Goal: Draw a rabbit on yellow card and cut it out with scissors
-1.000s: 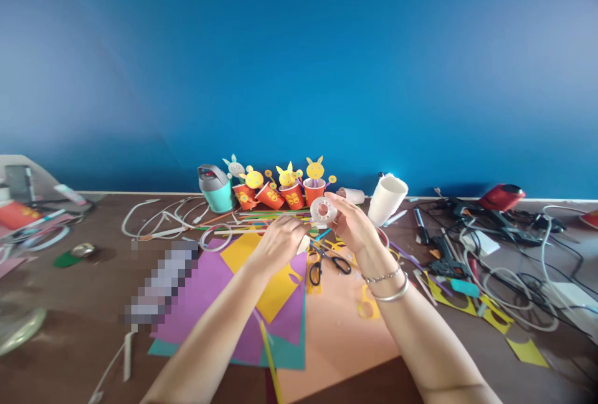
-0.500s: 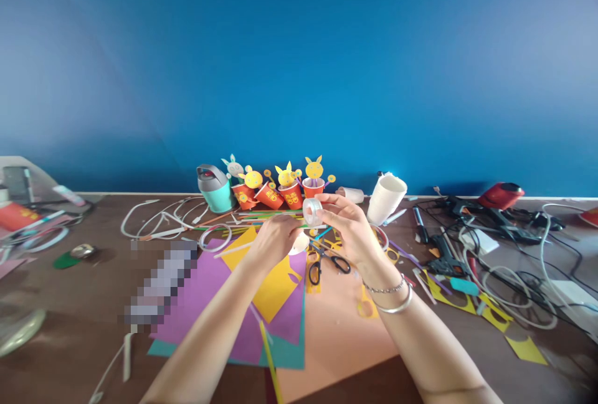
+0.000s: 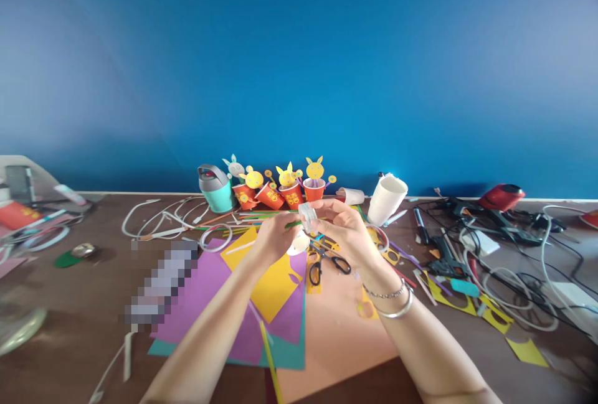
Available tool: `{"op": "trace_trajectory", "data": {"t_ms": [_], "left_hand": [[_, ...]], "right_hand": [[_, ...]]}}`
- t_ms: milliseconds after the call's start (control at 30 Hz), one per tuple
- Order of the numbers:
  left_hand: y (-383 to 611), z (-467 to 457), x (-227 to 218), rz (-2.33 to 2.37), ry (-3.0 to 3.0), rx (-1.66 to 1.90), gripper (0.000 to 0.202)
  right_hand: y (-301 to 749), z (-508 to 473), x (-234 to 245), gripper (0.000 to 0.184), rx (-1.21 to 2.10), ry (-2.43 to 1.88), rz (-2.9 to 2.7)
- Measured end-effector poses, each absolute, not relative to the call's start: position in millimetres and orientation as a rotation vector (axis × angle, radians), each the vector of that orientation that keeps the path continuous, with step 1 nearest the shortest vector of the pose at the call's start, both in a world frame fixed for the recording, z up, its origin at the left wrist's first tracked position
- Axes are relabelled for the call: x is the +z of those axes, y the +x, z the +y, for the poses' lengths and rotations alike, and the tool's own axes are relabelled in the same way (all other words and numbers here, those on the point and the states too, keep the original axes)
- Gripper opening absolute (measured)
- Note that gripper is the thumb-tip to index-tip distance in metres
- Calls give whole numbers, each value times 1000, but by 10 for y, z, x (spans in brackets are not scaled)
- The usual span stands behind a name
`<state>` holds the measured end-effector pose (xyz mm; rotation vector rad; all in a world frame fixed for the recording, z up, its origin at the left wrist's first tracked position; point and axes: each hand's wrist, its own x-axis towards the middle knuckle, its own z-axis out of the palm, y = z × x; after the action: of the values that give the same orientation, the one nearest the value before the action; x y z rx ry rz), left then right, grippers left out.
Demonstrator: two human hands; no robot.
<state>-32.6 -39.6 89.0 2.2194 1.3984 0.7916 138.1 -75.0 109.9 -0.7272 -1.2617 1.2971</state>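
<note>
In the head view, the right hand [image 3: 348, 233] grips a clear plastic roll of tape [image 3: 307, 218] between thumb and fingers, holding it tilted above the middle of the desk [image 3: 70, 310]. The left hand [image 3: 276, 237] is just beside the roll, fingers bent; whether they are closed on anything cannot be told. A short green strip [image 3: 293, 225] shows between those fingers and the roll, and a white rounded piece [image 3: 299, 244] lies right below them, partly covered.

A silver bangle [image 3: 397, 312] circles the right wrist. Beneath the hands, black-handled scissors [image 3: 324, 255] rest by the upper edge of a large peach paper sheet [image 3: 346, 329]. To the left, a yellow paper sheet [image 3: 273, 289] lies over purple paper sheets [image 3: 191, 295], with a teal paper sheet [image 3: 287, 354] under those.

Along the blue wall [image 3: 299, 68], four red paper cups [image 3: 292, 197] carry eared paper faces [image 3: 315, 170], between a teal flask with a grey lid [image 3: 218, 196] and a tall white cup [image 3: 387, 202].
</note>
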Motion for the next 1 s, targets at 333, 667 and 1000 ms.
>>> {"op": "trace_trajectory", "data": {"t_ms": [333, 667, 1000], "left_hand": [[-295, -458, 913, 1084, 2113, 758, 25], [-291, -390, 765, 1196, 1983, 628, 22], [-302, -343, 851, 1102, 1641, 882, 18]], "right_hand": [[1425, -667, 1066, 28, 1313, -705, -1152], [1377, -739, 1122, 31, 1362, -767, -1223], [1328, -836, 1145, 38, 1103, -970, -1488]]}}
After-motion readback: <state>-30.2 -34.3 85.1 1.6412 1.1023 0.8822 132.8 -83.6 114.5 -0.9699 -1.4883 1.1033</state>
